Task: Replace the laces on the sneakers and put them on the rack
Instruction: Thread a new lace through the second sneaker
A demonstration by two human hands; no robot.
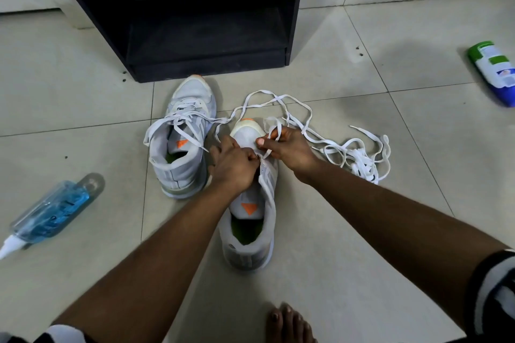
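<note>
Both hands meet over the near sneaker (252, 220), which stands on the tiled floor (348, 231) with its toe pointing away from the person. The left hand (232, 166) has its fingers (250, 157) curled and pinched together on the lace (281, 103) at the eyelets; the right hand (287, 149) has its fingers curled round a loop of the same white lace, thumb pressed against it just above the toe cap. From the right fingers the lace runs off in long loops beyond the toe and gathers in a loose tangle (359, 159) on the floor to the right of that hand. The far sneaker (184, 136) stands just left of the left fingers, already threaded through its lower eyelets, its lace ends trailing loose; one strand reaches across toward the hands. Beyond both hands, past the far sneaker's toe, stands the dark rack (195, 17). Well to the left of the left hand lies a clear bottle (53, 211) of blue liquid on its side; well to the right of the right hand lies a white and green bottle (494, 72). A bare foot (288, 323) shows at the bottom edge, nearer than the hands
</note>
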